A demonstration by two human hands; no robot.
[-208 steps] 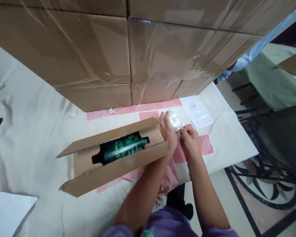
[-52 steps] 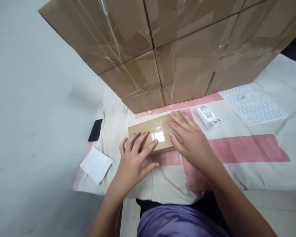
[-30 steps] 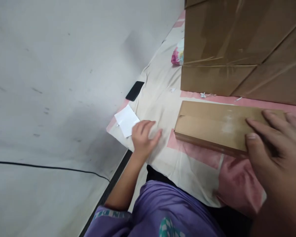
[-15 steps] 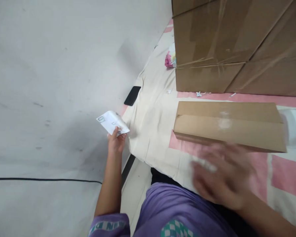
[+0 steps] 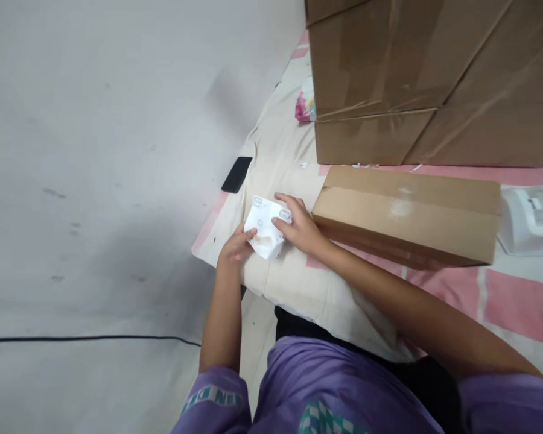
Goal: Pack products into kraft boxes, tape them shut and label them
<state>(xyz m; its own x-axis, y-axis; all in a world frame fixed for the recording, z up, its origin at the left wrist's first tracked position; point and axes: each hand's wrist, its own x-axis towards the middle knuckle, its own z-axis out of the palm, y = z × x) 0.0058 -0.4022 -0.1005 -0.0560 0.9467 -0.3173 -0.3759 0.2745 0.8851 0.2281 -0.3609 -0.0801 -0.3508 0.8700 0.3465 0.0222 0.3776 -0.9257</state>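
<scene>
A white sheet of paper (image 5: pixel 266 220), with small grey printed marks and a brownish patch low down, is held over the near corner of the cloth-covered surface. My left hand (image 5: pixel 238 243) is closed on its left edge, thumb on top. At its right edge my right hand (image 5: pixel 301 227) grips it too, thumb on the face and fingers along the far side. The paper looks creased or folded; its underside is hidden. Just right of my right hand lies a long closed cardboard box (image 5: pixel 402 211).
A black phone (image 5: pixel 237 175) lies at the surface's edge by the wall. Behind stands a big taped carton (image 5: pixel 425 84), with a pink-and-white packet (image 5: pixel 305 103) beside it. Clear plastic packaging (image 5: pixel 531 220) sits at the right. A black cable (image 5: pixel 90 339) runs along the wall.
My right hand has moved left from in front of the long box and taken hold of the paper. My left hand has brought the paper right, over the cloth.
</scene>
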